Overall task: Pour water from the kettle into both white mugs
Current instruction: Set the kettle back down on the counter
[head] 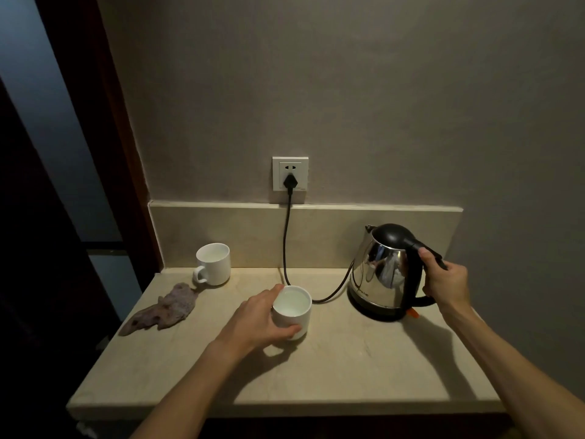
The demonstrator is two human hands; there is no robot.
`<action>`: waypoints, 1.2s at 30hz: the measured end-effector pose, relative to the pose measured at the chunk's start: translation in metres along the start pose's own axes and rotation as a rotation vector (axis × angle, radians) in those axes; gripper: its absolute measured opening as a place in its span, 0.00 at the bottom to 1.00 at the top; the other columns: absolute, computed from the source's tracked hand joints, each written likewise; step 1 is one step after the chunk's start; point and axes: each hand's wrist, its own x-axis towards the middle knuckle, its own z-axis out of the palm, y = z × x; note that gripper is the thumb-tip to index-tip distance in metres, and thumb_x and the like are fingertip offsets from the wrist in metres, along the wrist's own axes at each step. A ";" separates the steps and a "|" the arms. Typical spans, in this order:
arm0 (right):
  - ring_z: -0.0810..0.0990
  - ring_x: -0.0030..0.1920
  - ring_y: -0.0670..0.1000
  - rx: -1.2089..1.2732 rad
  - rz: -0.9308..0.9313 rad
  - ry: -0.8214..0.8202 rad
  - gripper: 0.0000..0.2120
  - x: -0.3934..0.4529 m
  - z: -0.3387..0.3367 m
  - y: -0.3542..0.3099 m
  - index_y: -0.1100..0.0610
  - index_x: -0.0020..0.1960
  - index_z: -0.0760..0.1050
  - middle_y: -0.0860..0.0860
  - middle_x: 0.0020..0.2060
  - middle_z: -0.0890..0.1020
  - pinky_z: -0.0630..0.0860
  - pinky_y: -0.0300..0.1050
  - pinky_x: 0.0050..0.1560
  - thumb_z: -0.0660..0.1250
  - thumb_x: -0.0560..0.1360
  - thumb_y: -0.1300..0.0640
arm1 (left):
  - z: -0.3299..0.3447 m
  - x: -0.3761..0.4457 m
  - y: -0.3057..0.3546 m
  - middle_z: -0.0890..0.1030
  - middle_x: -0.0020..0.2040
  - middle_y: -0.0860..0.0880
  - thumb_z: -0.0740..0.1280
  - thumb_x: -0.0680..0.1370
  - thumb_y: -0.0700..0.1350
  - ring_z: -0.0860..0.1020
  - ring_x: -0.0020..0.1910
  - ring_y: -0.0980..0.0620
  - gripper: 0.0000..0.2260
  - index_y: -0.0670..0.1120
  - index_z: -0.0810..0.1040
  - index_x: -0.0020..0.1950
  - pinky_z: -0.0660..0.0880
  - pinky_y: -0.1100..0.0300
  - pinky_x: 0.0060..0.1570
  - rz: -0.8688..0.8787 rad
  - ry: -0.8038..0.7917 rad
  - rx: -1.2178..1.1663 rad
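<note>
A steel kettle point(383, 274) with a black lid and handle stands upright on its base at the right of the stone counter point(348, 369). My right hand point(446, 280) is closed around its handle. A white mug point(292, 312) stands at the counter's middle, its inside looking pale and wet; my left hand point(259, 321) wraps its left side. A second white mug point(213, 264) stands at the back left, handle pointing left, apart from both hands.
A black cord point(286, 236) runs from the wall socket point(290, 179) down across the counter to the kettle base. A crumpled purple-grey cloth point(164, 308) lies at the left edge. A low stone backsplash point(316, 229) borders the back.
</note>
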 end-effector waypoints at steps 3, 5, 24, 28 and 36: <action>0.70 0.30 0.57 -0.014 0.000 -0.014 0.32 -0.002 -0.002 -0.002 0.75 0.42 0.74 0.60 0.29 0.72 0.71 0.47 0.28 0.70 0.77 0.43 | -0.002 0.002 0.002 0.78 0.66 0.58 0.73 0.67 0.71 0.78 0.61 0.54 0.40 0.57 0.68 0.75 0.79 0.52 0.59 0.014 -0.027 0.016; 0.70 0.29 0.57 -0.021 -0.004 -0.039 0.31 -0.002 -0.003 -0.003 0.75 0.42 0.75 0.59 0.29 0.72 0.71 0.48 0.31 0.69 0.77 0.43 | -0.003 0.002 0.003 0.77 0.65 0.58 0.74 0.67 0.70 0.77 0.60 0.54 0.39 0.57 0.68 0.74 0.79 0.53 0.59 0.018 -0.029 0.014; 0.78 0.33 0.57 -0.116 0.010 -0.252 0.27 -0.006 -0.019 -0.024 0.64 0.37 0.79 0.60 0.31 0.79 0.80 0.54 0.42 0.67 0.74 0.38 | 0.007 0.016 0.013 0.78 0.57 0.56 0.77 0.60 0.67 0.78 0.54 0.52 0.35 0.55 0.70 0.61 0.78 0.53 0.53 -0.176 -0.012 -0.065; 0.78 0.33 0.58 -0.119 0.001 -0.270 0.24 -0.005 -0.019 -0.023 0.64 0.37 0.78 0.58 0.30 0.79 0.79 0.56 0.44 0.66 0.78 0.42 | -0.002 0.021 0.007 0.78 0.58 0.54 0.78 0.60 0.66 0.78 0.55 0.51 0.36 0.53 0.71 0.62 0.78 0.53 0.53 -0.193 -0.008 -0.062; 0.77 0.31 0.56 -0.123 -0.003 -0.274 0.24 -0.004 -0.019 -0.020 0.63 0.37 0.78 0.57 0.28 0.78 0.77 0.54 0.42 0.65 0.79 0.44 | -0.025 0.052 -0.023 0.81 0.59 0.52 0.79 0.59 0.63 0.79 0.54 0.50 0.38 0.53 0.73 0.65 0.80 0.50 0.55 -0.264 0.010 -0.067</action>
